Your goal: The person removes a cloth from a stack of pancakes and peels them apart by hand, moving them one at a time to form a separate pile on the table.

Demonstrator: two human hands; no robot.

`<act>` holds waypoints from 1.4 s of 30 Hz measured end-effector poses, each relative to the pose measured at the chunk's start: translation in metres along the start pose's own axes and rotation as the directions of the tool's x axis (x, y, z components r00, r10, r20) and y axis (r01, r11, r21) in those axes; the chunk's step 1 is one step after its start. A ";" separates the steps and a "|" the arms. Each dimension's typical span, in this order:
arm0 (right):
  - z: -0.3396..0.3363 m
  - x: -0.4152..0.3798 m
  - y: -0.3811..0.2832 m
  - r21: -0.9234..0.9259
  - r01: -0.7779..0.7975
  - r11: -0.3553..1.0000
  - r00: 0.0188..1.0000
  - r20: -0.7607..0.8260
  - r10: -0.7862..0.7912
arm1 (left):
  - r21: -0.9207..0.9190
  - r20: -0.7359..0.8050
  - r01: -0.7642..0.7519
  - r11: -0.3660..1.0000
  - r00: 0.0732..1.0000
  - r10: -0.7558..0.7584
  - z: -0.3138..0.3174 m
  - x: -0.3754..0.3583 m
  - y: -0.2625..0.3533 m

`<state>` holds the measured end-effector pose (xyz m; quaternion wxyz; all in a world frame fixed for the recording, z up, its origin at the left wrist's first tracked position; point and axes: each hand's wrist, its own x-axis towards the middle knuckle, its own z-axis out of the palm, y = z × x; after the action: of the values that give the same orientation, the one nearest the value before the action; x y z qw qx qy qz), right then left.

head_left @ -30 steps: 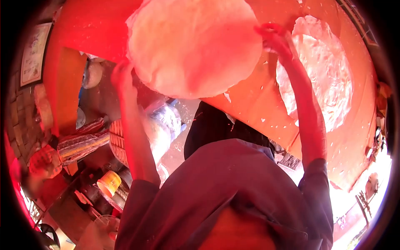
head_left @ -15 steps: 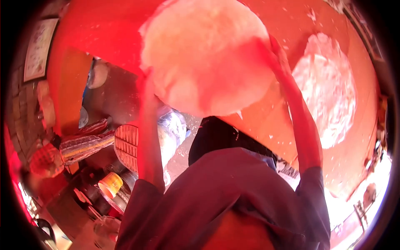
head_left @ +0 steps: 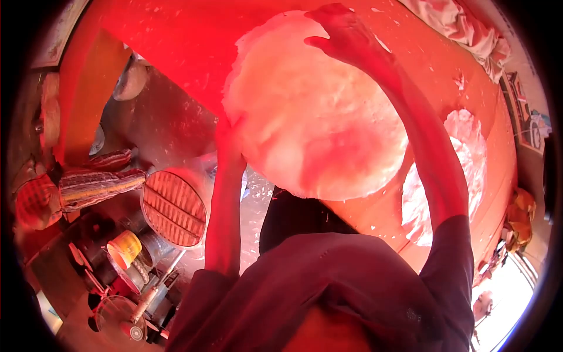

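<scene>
A large, thin round sheet of dough point(head_left: 316, 117) with an uneven rim spreads out in front of me over the reddish table point(head_left: 170, 53). My left hand point(head_left: 230, 141) is at its left edge, thumb over the rim and the other fingers mostly hidden, seemingly gripping it. Across the far right edge reaches my right hand point(head_left: 343, 38), its thumb pointing over the sheet and set apart from the outstretched fingers. A second pale, wrinkled sheet point(head_left: 466, 146) lies on the table to the right, partly behind my right forearm.
Bunched cloth point(head_left: 454, 23) lies along the far right edge. To the left, on the floor side, are a slatted round lid point(head_left: 175, 208), a yellow container point(head_left: 124, 249), a striped cloth bundle point(head_left: 99, 185) and a fan-like round object point(head_left: 117, 317).
My right hand has moved from the sheet's right side to its far edge, with the fingers now extended. The sheet appears lower and further right in view, and the camera has shifted.
</scene>
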<state>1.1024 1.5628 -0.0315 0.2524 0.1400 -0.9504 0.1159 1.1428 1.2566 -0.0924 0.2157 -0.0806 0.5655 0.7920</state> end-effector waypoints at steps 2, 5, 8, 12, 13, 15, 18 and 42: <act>0.014 0.005 0.008 0.013 0.023 1.000 1.000 0.004 -0.023 | 0.032 -0.019 0.032 0.999 0.999 -0.032 -0.012 0.004 -0.007; 0.015 0.021 0.013 -0.006 -0.087 0.996 0.973 0.215 0.086 | -0.009 -0.023 0.107 0.994 0.994 -0.107 -0.017 0.004 -0.011; 0.011 0.039 0.017 0.071 -0.192 0.979 0.937 0.311 0.161 | -0.027 -0.018 0.066 0.997 0.998 -0.066 -0.011 0.002 -0.008; 0.011 0.047 0.016 0.048 -0.155 0.987 0.930 0.344 0.129 | -0.058 -0.002 0.048 0.997 0.999 -0.048 -0.010 0.003 -0.007; 0.001 0.052 0.011 0.132 -0.256 0.958 0.910 0.368 0.192 | -0.042 -0.002 0.051 0.998 0.999 -0.051 -0.011 0.003 -0.007; 0.001 0.052 0.007 0.210 -0.358 0.910 0.878 0.406 0.252 | -0.028 -0.007 0.062 0.998 0.998 -0.062 -0.010 0.000 -0.005; 0.008 0.047 0.014 0.107 -0.217 0.970 0.940 0.293 0.178 | -0.046 0.002 0.069 0.997 0.998 -0.069 -0.003 -0.001 0.000; 0.047 0.022 0.042 0.812 -0.339 0.475 0.910 0.412 -0.055 | 0.154 -0.019 0.070 0.986 0.997 -0.068 -0.001 -0.004 0.006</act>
<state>1.0495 1.5840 -0.0666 -0.0547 0.1864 -0.7974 0.5713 1.1433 1.2531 -0.0860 0.2447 -0.0888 0.6235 0.7372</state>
